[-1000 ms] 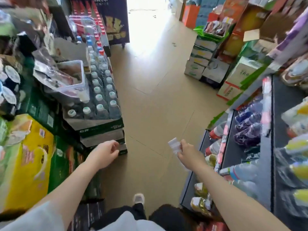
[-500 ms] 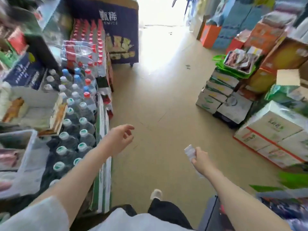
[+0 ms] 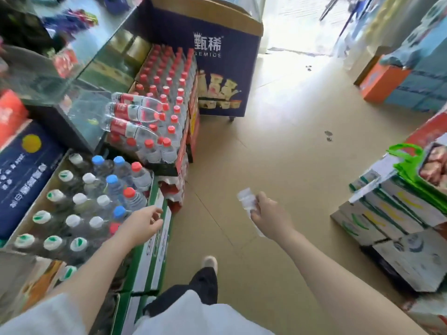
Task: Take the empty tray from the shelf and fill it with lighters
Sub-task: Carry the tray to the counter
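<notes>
My right hand is stretched out over the tan floor and shut on a small, thin, clear whitish plastic tray. One end of the tray sticks up past my fingers and the other end shows under my wrist. My left hand hangs over the edge of a green-and-white carton of bottled water, fingers loosely apart, holding nothing. I see no lighters in view.
Open cartons of water bottles and red-capped bottle packs line the left. A dark blue display box stands ahead. Stacked white cartons and a green basket sit on the right. The floor runs between them toward a bright doorway.
The view has turned away from the right-hand shelf and moved along the aisle. Both arms stay stretched forward, and the right hand still grips the plastic tray.
</notes>
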Action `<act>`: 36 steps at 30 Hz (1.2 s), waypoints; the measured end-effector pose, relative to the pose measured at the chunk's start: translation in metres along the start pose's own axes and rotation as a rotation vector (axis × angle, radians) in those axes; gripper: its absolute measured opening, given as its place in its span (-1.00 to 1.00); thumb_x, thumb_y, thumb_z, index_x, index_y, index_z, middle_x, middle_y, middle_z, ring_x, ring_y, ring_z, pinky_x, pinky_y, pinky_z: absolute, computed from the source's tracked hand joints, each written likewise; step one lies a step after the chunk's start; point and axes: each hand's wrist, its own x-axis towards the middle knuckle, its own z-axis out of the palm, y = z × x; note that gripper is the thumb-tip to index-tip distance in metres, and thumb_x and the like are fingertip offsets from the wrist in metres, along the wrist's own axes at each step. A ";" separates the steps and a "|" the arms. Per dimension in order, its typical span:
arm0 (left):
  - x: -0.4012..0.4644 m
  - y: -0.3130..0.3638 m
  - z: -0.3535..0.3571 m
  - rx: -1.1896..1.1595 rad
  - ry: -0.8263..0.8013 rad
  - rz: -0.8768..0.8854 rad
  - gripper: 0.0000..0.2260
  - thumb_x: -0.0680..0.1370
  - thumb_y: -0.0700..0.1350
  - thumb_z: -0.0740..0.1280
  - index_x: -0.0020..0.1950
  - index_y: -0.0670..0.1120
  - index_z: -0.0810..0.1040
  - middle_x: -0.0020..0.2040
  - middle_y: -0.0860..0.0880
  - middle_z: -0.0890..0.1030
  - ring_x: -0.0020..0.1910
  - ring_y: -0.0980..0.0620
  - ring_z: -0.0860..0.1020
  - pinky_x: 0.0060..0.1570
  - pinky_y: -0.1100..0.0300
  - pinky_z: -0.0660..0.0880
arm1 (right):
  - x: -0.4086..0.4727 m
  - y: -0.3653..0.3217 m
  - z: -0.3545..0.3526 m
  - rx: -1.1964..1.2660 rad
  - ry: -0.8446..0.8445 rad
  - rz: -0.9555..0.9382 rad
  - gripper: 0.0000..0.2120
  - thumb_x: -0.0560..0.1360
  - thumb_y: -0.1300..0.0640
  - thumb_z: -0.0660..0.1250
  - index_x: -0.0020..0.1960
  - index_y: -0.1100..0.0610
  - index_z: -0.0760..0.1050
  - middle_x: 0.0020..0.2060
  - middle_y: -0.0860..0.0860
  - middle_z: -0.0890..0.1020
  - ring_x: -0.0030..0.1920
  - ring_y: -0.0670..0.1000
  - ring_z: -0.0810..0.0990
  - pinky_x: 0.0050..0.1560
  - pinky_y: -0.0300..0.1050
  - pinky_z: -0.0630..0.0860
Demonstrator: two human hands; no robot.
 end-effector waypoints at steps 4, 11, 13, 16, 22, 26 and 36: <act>0.093 0.037 -0.044 -0.011 0.023 0.018 -0.75 0.53 -0.12 0.26 0.20 -0.09 0.47 -0.08 -0.01 0.56 -0.12 0.04 0.52 -0.14 0.21 0.42 | 0.107 0.001 -0.037 -0.015 -0.034 0.005 -0.91 0.50 0.14 0.13 -0.11 0.08 0.20 -0.19 0.02 0.42 -0.21 0.11 0.38 -0.31 -0.09 0.29; 0.250 0.123 -0.106 -0.097 0.169 0.136 -0.73 0.52 -0.13 0.28 0.22 -0.05 0.45 -0.06 0.02 0.57 -0.14 0.12 0.51 -0.13 0.25 0.47 | 0.284 0.037 -0.101 -0.094 -0.040 0.065 -0.92 0.50 0.12 0.11 -0.11 0.13 0.24 -0.16 0.12 0.52 -0.24 0.13 0.40 -0.32 -0.08 0.32; 0.296 0.143 -0.115 -0.123 0.200 0.143 -0.73 0.52 -0.13 0.29 0.22 -0.04 0.45 -0.06 0.02 0.57 -0.14 0.14 0.51 -0.17 0.32 0.44 | 0.341 0.046 -0.118 -0.126 -0.060 0.050 -0.92 0.51 0.12 0.11 -0.09 0.13 0.25 -0.14 0.15 0.54 -0.23 0.14 0.41 -0.30 -0.07 0.33; 0.363 0.161 -0.130 -0.168 0.232 0.083 -0.73 0.52 -0.14 0.28 0.22 -0.06 0.46 -0.06 0.02 0.56 -0.11 0.08 0.52 -0.08 0.18 0.50 | 0.430 0.047 -0.146 -0.180 -0.100 -0.008 -0.91 0.51 0.12 0.10 -0.10 0.12 0.22 -0.11 0.19 0.55 -0.15 0.19 0.50 -0.30 -0.08 0.29; 0.459 0.151 -0.168 -0.224 0.310 -0.149 -0.77 0.47 -0.19 0.31 0.13 -0.08 0.51 -0.10 -0.01 0.58 -0.16 0.02 0.52 -0.09 0.15 0.42 | 0.590 -0.021 -0.198 -0.207 -0.160 -0.190 -0.91 0.49 0.14 0.12 -0.05 0.14 0.24 -0.14 0.14 0.53 -0.23 0.15 0.44 -0.37 -0.10 0.27; 0.487 0.120 -0.196 -0.290 0.408 -0.340 -0.77 0.48 -0.22 0.31 0.13 -0.13 0.51 -0.09 -0.04 0.58 -0.14 -0.01 0.51 -0.05 0.13 0.43 | 0.661 -0.104 -0.205 -0.144 -0.198 -0.411 -0.88 0.49 0.15 0.13 -0.15 0.14 0.20 -0.28 0.07 0.47 -0.25 0.17 0.48 -0.38 -0.07 0.31; 0.557 0.039 -0.277 -0.393 0.574 -0.549 -0.73 0.48 -0.23 0.32 0.17 -0.14 0.50 -0.11 -0.02 0.57 -0.19 -0.03 0.52 -0.10 0.17 0.42 | 0.797 -0.264 -0.175 -0.239 -0.260 -0.826 -0.83 0.52 0.14 0.16 -0.10 0.12 0.15 -0.21 0.10 0.47 -0.14 0.23 0.52 -0.34 -0.05 0.29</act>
